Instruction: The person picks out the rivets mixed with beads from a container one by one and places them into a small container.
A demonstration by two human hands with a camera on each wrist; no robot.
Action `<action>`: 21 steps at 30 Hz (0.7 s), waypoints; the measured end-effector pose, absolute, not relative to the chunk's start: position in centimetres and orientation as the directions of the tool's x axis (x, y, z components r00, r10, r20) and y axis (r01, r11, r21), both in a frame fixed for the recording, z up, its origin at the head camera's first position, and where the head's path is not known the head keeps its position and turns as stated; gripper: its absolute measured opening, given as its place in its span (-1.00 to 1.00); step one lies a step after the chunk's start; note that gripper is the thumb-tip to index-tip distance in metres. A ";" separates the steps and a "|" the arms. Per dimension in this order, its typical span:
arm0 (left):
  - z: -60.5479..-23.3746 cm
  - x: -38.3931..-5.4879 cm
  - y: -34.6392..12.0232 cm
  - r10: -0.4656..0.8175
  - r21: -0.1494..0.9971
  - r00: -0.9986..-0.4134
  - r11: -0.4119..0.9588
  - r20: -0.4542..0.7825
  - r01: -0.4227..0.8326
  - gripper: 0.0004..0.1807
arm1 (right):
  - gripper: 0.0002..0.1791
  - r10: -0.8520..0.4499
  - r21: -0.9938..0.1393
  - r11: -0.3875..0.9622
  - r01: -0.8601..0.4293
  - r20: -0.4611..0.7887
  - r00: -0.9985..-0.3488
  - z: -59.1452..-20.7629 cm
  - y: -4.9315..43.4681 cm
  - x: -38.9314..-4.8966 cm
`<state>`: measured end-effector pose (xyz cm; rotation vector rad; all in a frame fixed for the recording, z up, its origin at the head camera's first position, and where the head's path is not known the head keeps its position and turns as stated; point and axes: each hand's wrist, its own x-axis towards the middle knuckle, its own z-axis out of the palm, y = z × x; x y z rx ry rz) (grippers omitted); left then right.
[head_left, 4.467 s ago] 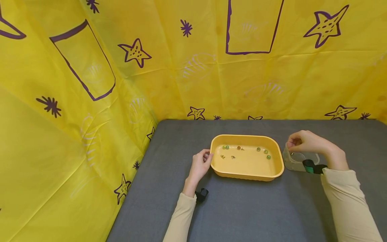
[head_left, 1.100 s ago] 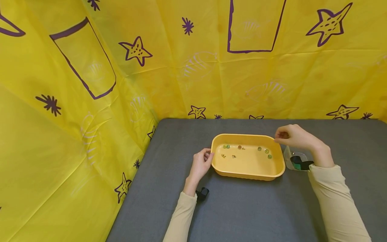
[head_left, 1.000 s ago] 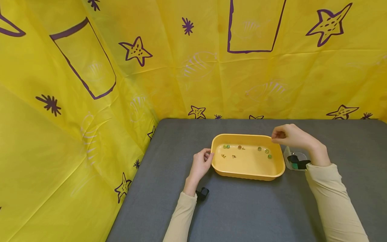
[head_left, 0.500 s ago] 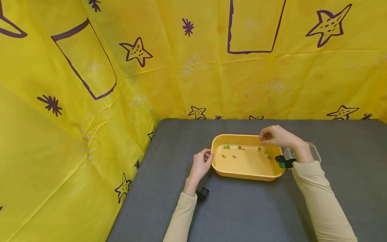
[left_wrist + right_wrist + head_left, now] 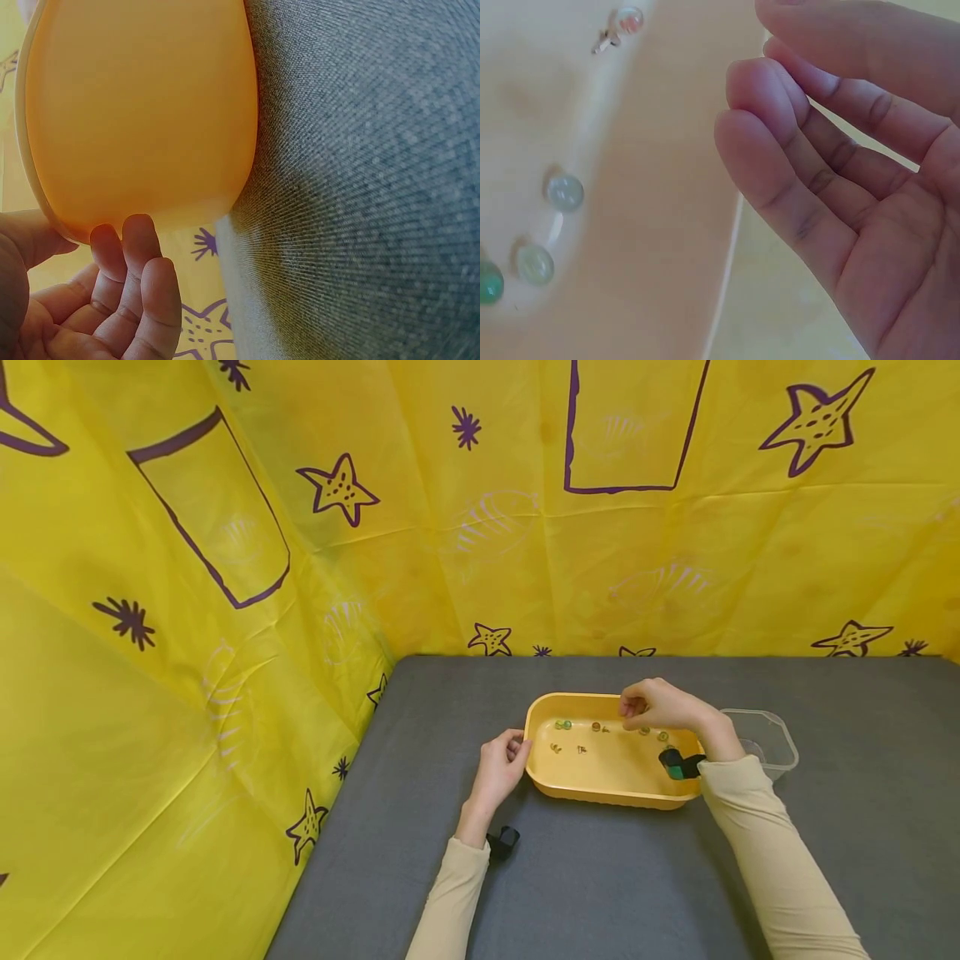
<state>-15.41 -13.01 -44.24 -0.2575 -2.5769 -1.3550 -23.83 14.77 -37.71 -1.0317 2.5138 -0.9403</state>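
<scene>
A yellow plastic basin (image 5: 615,785) stands on the grey table. My left hand (image 5: 501,768) grips its left end; in the left wrist view the thumb is at the rim and the fingertips are against the outer wall. Over the back right part of the basin hangs my right hand (image 5: 663,706), fingers bent, thumb close to them. I cannot tell whether anything is pinched there; the index fingertip is hidden in the right wrist view. Glass marbles (image 5: 565,193), several green and one brown, lie inside along with small gold-coloured metal pieces (image 5: 581,750).
A clear plastic container (image 5: 783,747) stands right of the basin, partly hidden behind the right wrist. The right wrist's black strap (image 5: 678,766) overlaps the basin's right end. Behind and to the left, a yellow patterned cloth (image 5: 420,568) borders the grey table (image 5: 585,877).
My right hand has come out of the clear container and travelled left over the basin's rim, uncovering more of the container. The left hand keeps its grip in place.
</scene>
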 end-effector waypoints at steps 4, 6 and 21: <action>-44.3 -15.4 -13.0 0.051 0.790 -0.961 0.559 0.271 0.252 -0.78 | -0.89 -0.707 -0.670 0.535 -0.515 -0.022 -0.706 -38.2 14.0 -24.0; -44.3 -15.4 -13.0 0.051 0.790 -0.961 0.559 0.271 0.253 -0.78 | -0.88 -0.710 -0.665 0.538 -0.518 -0.026 -0.704 -38.4 13.5 -24.1; -44.3 -15.4 -13.0 0.056 0.781 -0.957 0.566 0.283 0.264 -0.79 | -0.89 -0.772 -0.663 0.487 -0.569 -0.021 -0.635 -40.2 11.4 -24.7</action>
